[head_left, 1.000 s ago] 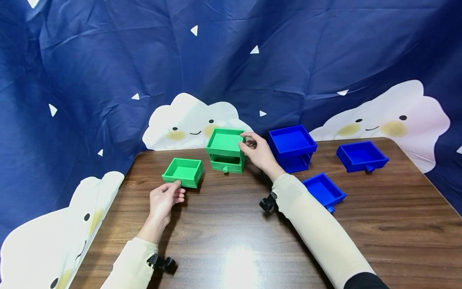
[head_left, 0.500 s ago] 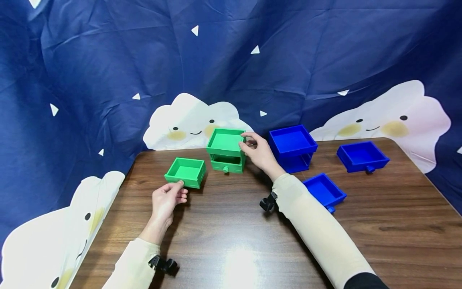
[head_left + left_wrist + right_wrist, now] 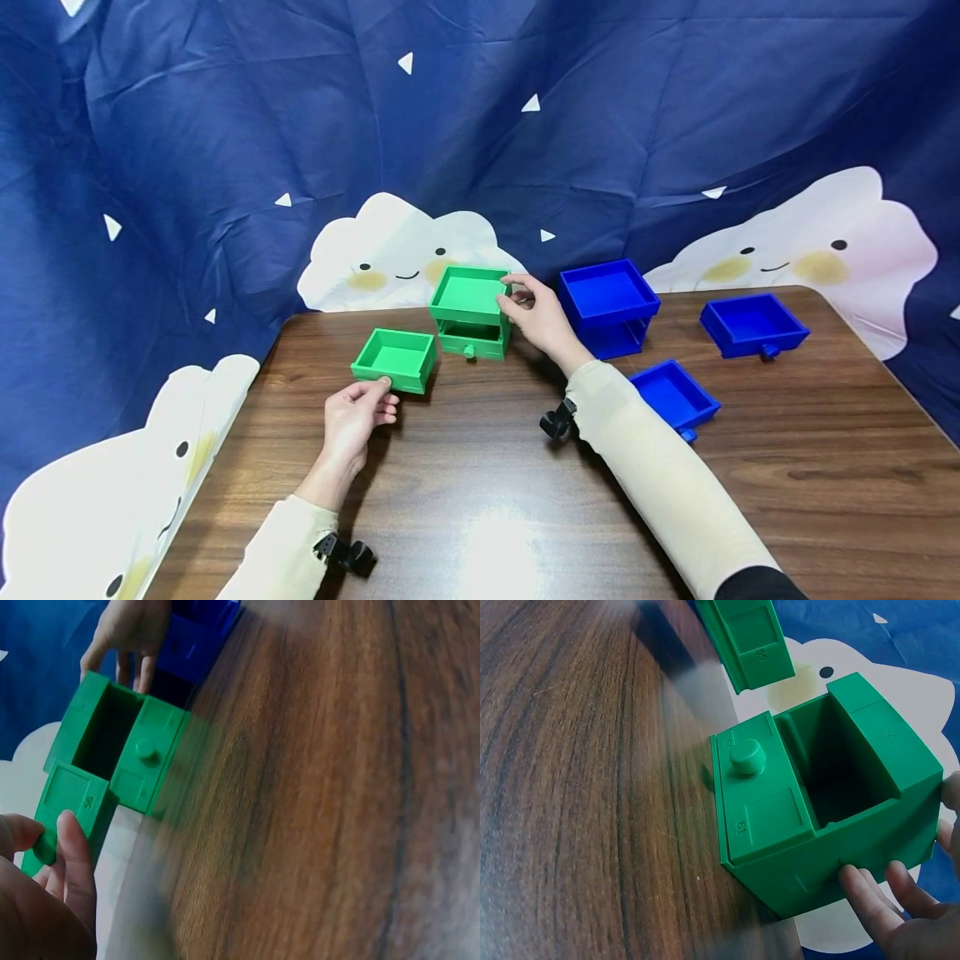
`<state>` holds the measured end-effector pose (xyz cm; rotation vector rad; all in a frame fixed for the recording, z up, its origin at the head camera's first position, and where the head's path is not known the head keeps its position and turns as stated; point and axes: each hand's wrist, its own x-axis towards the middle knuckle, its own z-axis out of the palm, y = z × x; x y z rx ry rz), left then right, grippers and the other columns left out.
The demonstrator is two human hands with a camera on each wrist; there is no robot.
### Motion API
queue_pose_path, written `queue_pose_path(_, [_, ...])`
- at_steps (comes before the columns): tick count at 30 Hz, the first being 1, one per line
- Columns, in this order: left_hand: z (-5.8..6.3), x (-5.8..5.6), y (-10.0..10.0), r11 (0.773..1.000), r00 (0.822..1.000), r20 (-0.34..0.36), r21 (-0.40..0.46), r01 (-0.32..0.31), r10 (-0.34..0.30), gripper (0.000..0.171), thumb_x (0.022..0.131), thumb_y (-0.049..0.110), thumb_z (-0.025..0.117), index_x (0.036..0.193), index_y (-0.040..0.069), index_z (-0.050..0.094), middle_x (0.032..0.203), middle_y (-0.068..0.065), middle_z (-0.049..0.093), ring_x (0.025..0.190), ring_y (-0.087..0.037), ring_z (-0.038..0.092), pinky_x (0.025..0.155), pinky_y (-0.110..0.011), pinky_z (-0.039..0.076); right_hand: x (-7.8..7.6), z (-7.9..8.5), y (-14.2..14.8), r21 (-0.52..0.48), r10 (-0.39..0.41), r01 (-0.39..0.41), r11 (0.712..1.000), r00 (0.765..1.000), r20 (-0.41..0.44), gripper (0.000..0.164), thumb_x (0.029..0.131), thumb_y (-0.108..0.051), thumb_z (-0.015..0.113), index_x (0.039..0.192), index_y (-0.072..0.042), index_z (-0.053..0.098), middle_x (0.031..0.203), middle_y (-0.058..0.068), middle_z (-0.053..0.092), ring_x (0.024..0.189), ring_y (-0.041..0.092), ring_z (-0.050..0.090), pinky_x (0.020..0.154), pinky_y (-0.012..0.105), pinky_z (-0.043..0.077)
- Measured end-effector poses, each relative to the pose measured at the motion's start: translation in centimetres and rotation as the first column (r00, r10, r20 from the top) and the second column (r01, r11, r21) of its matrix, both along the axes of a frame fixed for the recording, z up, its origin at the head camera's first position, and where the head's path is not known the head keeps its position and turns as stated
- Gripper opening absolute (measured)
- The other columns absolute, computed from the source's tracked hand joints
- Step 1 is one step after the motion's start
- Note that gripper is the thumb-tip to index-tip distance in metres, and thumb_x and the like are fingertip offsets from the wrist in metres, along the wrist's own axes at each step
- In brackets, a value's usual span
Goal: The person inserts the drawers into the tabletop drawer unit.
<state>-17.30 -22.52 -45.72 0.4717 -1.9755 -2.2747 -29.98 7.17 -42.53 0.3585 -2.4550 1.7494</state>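
Observation:
My left hand [image 3: 351,423] pinches a small green drawer [image 3: 394,359] by its round knob [image 3: 46,846] between thumb and finger. The drawer is tilted slightly and held left of a green drawer cabinet [image 3: 468,298], just apart from it in the head view. That cabinet has a shallow tray top, an open upper slot and a lower drawer [image 3: 771,791] with a knob, pushed in. At the cabinet's right side my right hand [image 3: 538,321] grips it, fingertips on the side wall and near the top rim. The drawer looks bare inside.
Right of my right hand stands a blue cabinet [image 3: 607,292] without drawers. Two blue drawers lie on the table: one [image 3: 753,323] farther right, another [image 3: 671,396] partly behind my right forearm. A blue curtain [image 3: 480,125] with cloud prints hangs along the table's back edge.
My left hand has carried the green drawer rightward, closer to the green cabinet. The right hand and the cabinet have stayed in place.

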Motion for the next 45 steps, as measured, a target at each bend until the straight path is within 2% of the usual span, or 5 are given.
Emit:
queue_pose_path(11, [0.0, 0.0, 1.1, 1.0, 1.0, -0.008, 0.001, 0.014, -0.014, 0.015, 0.102, 0.006, 0.07, 0.1, -0.01, 0.071, 0.066, -0.002, 0.073, 0.054, -0.01, 0.066, 0.055, -0.024, 0.061, -0.1, 0.0, 0.0, 0.001, 0.003, -0.003, 1.0, 1.0, 0.007, 0.04, 0.106, -0.019, 0.07, 0.144, -0.007, 0.065, 0.111, 0.021, 0.071, 0.09, 0.033, 0.074, 0.077, 0.026, 0.057])
queue_pose_path(20, [0.3, 0.0, 2.0, 0.999, 0.999, -0.007, -0.009, 0.031, -0.031, 0.016, 0.102, 0.007, 0.071, 0.099, -0.009, 0.072, 0.067, -0.001, 0.073, 0.055, -0.009, 0.067, 0.056, -0.024, 0.061, -0.3, -0.1, 0.1, 0.005, -0.001, 0.0, 1.0, 1.0, 0.005, 0.041, 0.106, -0.02, 0.07, 0.144, -0.006, 0.065, 0.111, 0.02, 0.071, 0.085, 0.022, 0.071, 0.077, 0.025, 0.058])
queue_pose_path(27, [0.4, 0.1, 2.9, 0.999, 0.999, -0.024, -0.019, 0.035, -0.035, 0.016, 0.102, 0.006, 0.071, 0.098, -0.009, 0.073, 0.066, -0.002, 0.074, 0.055, -0.009, 0.066, 0.055, -0.024, 0.061, -0.4, -0.2, 0.1, 0.008, 0.0, 0.0, 1.0, 1.0, -0.002, 0.041, 0.106, -0.02, 0.07, 0.144, -0.006, 0.065, 0.112, 0.021, 0.071, 0.085, 0.023, 0.071, 0.079, 0.027, 0.058])
queue_pose_path(34, [0.5, 0.2, 3.6, 0.999, 0.998, -0.034, -0.025, 0.045, -0.046, 0.022, 0.102, 0.005, 0.07, 0.104, -0.017, 0.07, 0.066, -0.003, 0.074, 0.054, -0.01, 0.066, 0.054, -0.025, 0.061, -0.3, -0.2, 0.1, 0.005, 0.001, -0.001, 1.0, 1.0, 0.004, 0.041, 0.106, -0.02, 0.07, 0.144, -0.006, 0.064, 0.112, 0.021, 0.071, 0.087, 0.025, 0.072, 0.079, 0.028, 0.059])
queue_pose_path(45, [0.6, 0.3, 4.8, 0.997, 0.997, -0.035, -0.034, 0.072, -0.073, 0.024, 0.102, 0.006, 0.071, 0.106, -0.017, 0.07, 0.067, -0.002, 0.074, 0.055, -0.01, 0.066, 0.055, -0.025, 0.061, -0.2, 0.0, 0.1, 0.005, 0.002, -0.002, 1.0, 1.0, 0.016, 0.041, 0.106, -0.021, 0.07, 0.144, -0.007, 0.065, 0.112, 0.02, 0.071, 0.088, 0.025, 0.072, 0.08, 0.027, 0.059])
